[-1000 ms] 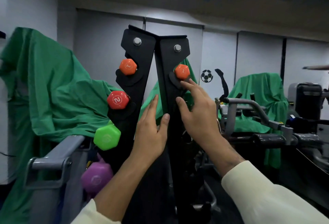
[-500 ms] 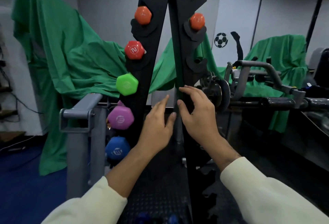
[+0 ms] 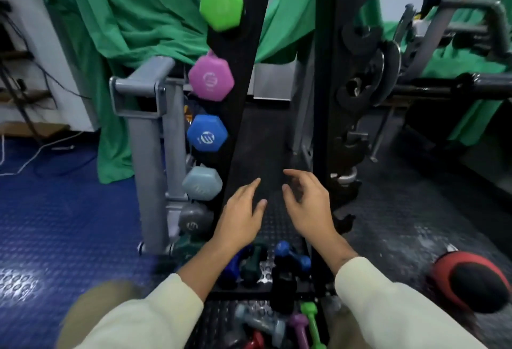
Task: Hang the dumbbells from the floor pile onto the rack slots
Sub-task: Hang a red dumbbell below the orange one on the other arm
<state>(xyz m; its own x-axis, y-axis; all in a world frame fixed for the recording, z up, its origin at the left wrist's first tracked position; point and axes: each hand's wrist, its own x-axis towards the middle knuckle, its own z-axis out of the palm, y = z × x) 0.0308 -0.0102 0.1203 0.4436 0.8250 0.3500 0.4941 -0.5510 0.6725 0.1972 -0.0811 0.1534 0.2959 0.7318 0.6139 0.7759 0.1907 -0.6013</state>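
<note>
The black rack's left upright (image 3: 238, 77) carries hung dumbbells: green (image 3: 221, 5), purple (image 3: 211, 79), blue (image 3: 206, 137), pale blue (image 3: 201, 184) and grey (image 3: 194, 221). The right upright (image 3: 327, 71) shows bare slots (image 3: 357, 38). The floor pile lies below my arms: blue (image 3: 291, 257), dark green (image 3: 253, 265), black (image 3: 282, 290), pale blue (image 3: 260, 321), purple (image 3: 297, 326), green (image 3: 313, 321) and red (image 3: 253, 341) dumbbells. My left hand (image 3: 241, 215) and my right hand (image 3: 307, 204) hover between the uprights, fingers relaxed, holding nothing.
A grey metal frame (image 3: 146, 116) stands left of the rack. Green cloth (image 3: 124, 16) drapes equipment behind. A weight machine with plates (image 3: 385, 71) sits right. A red and black ball (image 3: 476, 282) lies on the black floor at right. Blue mat (image 3: 55, 224) covers the left.
The view has tilted down from the rack's top to its base and the floor pile. Both hands have dropped from the upper slots to low between the uprights, still empty.
</note>
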